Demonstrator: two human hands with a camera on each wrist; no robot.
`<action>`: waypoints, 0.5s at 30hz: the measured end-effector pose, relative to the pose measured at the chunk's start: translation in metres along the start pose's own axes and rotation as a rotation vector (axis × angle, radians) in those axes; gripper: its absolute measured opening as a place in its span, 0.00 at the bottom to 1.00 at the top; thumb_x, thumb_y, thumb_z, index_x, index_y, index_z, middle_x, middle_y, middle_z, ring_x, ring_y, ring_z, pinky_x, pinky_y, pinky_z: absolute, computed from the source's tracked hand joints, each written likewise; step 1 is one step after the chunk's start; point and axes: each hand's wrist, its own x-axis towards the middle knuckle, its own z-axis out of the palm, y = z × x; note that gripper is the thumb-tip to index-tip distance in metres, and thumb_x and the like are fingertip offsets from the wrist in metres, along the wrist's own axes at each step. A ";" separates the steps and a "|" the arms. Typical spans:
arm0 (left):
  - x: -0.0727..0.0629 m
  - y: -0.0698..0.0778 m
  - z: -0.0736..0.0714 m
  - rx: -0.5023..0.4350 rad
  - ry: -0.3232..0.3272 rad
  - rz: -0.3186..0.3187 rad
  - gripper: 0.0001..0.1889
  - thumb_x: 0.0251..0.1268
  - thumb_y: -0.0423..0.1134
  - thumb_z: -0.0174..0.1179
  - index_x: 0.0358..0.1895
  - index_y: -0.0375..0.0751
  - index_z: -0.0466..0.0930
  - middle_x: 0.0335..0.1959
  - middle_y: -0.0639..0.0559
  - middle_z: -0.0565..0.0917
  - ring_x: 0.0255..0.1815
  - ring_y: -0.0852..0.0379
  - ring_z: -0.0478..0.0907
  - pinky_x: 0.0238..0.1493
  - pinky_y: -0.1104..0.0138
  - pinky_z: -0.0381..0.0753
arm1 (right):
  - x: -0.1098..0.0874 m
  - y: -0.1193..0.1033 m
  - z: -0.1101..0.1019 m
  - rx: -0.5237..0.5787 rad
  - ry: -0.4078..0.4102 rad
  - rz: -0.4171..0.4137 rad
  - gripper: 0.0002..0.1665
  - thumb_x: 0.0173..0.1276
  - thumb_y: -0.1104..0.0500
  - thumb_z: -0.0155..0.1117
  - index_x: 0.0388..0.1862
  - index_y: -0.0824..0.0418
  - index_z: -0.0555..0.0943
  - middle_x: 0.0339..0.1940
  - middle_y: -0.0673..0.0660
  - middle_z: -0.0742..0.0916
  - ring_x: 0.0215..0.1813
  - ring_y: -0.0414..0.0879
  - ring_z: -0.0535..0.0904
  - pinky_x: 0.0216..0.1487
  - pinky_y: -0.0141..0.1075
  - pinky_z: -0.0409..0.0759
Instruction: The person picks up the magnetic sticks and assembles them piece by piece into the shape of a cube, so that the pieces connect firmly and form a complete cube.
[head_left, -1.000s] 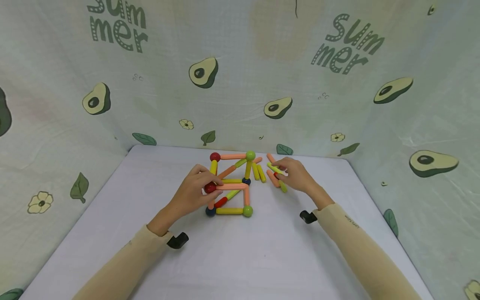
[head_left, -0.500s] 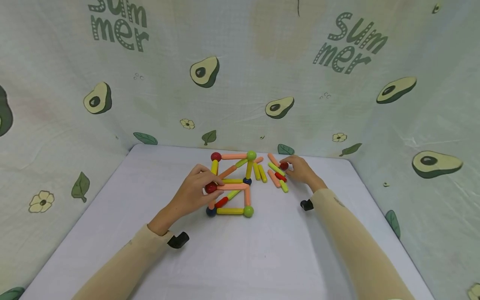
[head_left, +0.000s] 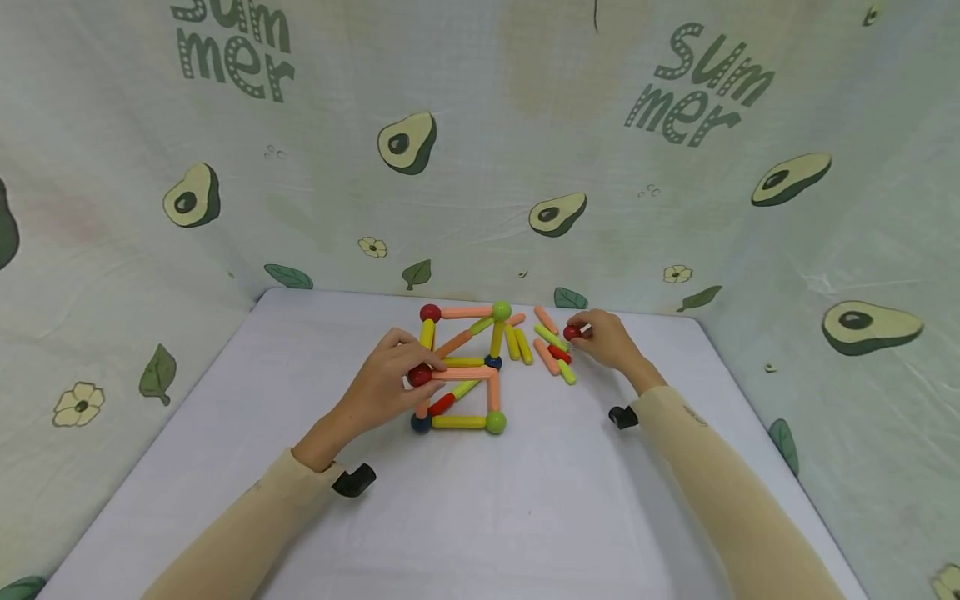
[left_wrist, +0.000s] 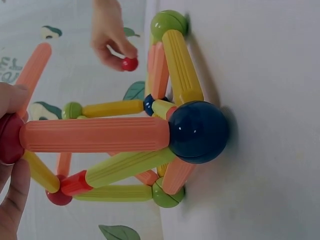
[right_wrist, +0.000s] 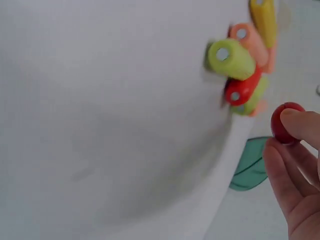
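Note:
A frame of coloured magnetic sticks and balls stands mid-table, its blue ball (left_wrist: 199,132) large in the left wrist view. My left hand (head_left: 384,379) pinches the red ball (head_left: 420,375) at its upper near-left corner, where a salmon stick (left_wrist: 95,135) joins. To the right, my right hand (head_left: 607,340) pinches a loose red ball (head_left: 572,332) between thumb and fingers, above the table. The same ball (right_wrist: 287,123) shows in the right wrist view, apart from the loose sticks beside it.
Several loose sticks lie right of the frame: yellow sticks (head_left: 517,344), a salmon stick (head_left: 546,357), a red stick (head_left: 559,354) and a lime stick (head_left: 551,337). A printed cloth (head_left: 480,167) rises behind the white table (head_left: 495,508).
My right hand has moved from among the loose sticks slightly back and right, bringing the red ball away from them. My left hand has stayed on its corner ball.

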 end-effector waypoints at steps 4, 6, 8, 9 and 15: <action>0.000 -0.001 0.001 0.003 0.000 0.002 0.14 0.57 0.38 0.82 0.44 0.46 0.89 0.35 0.57 0.88 0.48 0.55 0.70 0.38 0.66 0.75 | -0.018 -0.032 -0.006 0.090 0.038 -0.114 0.20 0.70 0.65 0.76 0.59 0.63 0.85 0.54 0.61 0.88 0.50 0.55 0.89 0.52 0.47 0.89; 0.000 -0.001 0.001 0.001 0.001 0.002 0.14 0.56 0.37 0.83 0.44 0.46 0.89 0.35 0.57 0.88 0.48 0.55 0.70 0.37 0.66 0.75 | -0.030 -0.054 -0.007 0.150 0.031 -0.173 0.21 0.68 0.66 0.77 0.60 0.63 0.85 0.54 0.60 0.89 0.49 0.54 0.90 0.50 0.45 0.90; 0.001 0.000 0.001 -0.002 0.004 0.003 0.15 0.56 0.37 0.83 0.44 0.46 0.89 0.34 0.57 0.88 0.48 0.55 0.70 0.37 0.66 0.75 | -0.043 -0.076 -0.008 0.211 0.019 -0.230 0.22 0.67 0.67 0.78 0.59 0.63 0.85 0.54 0.59 0.89 0.48 0.52 0.90 0.49 0.43 0.90; 0.001 0.000 0.001 -0.002 0.005 0.003 0.15 0.56 0.37 0.83 0.44 0.46 0.89 0.34 0.57 0.88 0.48 0.55 0.70 0.37 0.66 0.75 | -0.048 -0.085 -0.007 0.238 0.012 -0.256 0.22 0.67 0.67 0.78 0.59 0.63 0.85 0.53 0.59 0.89 0.48 0.51 0.90 0.49 0.42 0.90; 0.001 -0.001 0.002 -0.002 0.002 0.004 0.14 0.56 0.37 0.83 0.44 0.46 0.89 0.34 0.57 0.88 0.48 0.54 0.70 0.37 0.65 0.75 | -0.071 -0.123 -0.001 0.349 -0.050 -0.350 0.21 0.67 0.65 0.78 0.58 0.59 0.85 0.51 0.53 0.90 0.48 0.44 0.90 0.51 0.37 0.88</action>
